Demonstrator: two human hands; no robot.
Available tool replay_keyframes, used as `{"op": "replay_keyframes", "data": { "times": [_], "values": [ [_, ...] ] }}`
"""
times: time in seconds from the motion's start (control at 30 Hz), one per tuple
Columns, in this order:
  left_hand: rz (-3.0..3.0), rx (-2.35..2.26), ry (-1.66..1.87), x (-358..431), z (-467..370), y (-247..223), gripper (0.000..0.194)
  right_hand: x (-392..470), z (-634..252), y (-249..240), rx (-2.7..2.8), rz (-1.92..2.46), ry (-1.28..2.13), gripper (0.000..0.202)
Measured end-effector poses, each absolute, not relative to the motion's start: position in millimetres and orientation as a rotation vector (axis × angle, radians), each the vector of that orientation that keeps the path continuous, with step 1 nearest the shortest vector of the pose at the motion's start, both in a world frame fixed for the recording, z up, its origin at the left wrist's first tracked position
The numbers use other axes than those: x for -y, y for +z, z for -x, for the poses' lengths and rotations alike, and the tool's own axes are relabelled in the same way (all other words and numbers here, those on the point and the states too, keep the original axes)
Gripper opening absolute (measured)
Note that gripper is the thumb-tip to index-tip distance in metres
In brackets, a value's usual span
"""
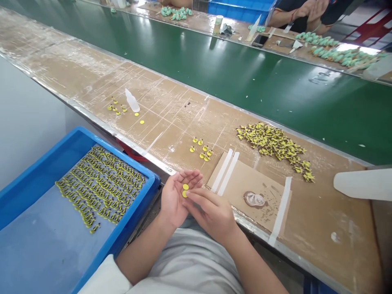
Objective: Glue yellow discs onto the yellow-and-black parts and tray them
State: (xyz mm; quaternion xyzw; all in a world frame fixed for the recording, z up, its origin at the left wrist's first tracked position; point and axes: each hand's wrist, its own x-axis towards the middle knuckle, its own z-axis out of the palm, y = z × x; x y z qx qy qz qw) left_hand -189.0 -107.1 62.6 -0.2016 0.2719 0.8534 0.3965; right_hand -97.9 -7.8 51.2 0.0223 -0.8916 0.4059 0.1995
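Note:
My left hand [175, 200] is palm up above the bench's front edge, with two yellow discs [185, 187] resting on its palm and fingers. The fingertips of my right hand [211, 210] are pinched at the lower disc [184, 194], which lies partly under them. Several small yellow-and-black figures on discs [202, 149] stand on the bench just beyond my hands. A large pile of loose yellow-and-black figures [272, 141] lies farther right. Taped cardboard [241, 175] bears a blob of whitish glue [254, 199].
A blue tray [143, 190] at the left holds rows of figures. Up the bench stands a white bottle [132, 101] beside more figures and loose discs. A white object [364, 183] juts in at right. Beyond the green belt [190, 53] are a person's hands [309, 12].

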Motion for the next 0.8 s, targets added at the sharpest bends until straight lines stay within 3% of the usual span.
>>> {"op": "replay_keyframes", "data": {
  "times": [0.17,0.27,0.43,0.6,0.8],
  "values": [
    [0.454,-0.652,2.157,99.9,174.6,62.7,0.028,6.3,95.5,47.4,2.430,0.136,1.427,0.018],
    [0.396,-0.619,2.089,100.1,168.6,64.7,0.026,5.2,90.7,49.5,2.083,0.564,1.782,0.012],
    [0.172,-0.909,2.057,107.6,159.4,63.2,0.019,2.3,76.5,60.0,1.467,0.986,2.339,0.027],
    [-0.247,-1.239,1.878,120.4,150.4,49.1,0.028,-1.7,61.0,58.8,1.274,1.054,2.428,0.033],
    [-0.379,-1.333,1.756,121.1,139.6,38.9,0.021,-0.3,45.8,54.1,1.217,1.088,2.500,0.044]
  ]
}}
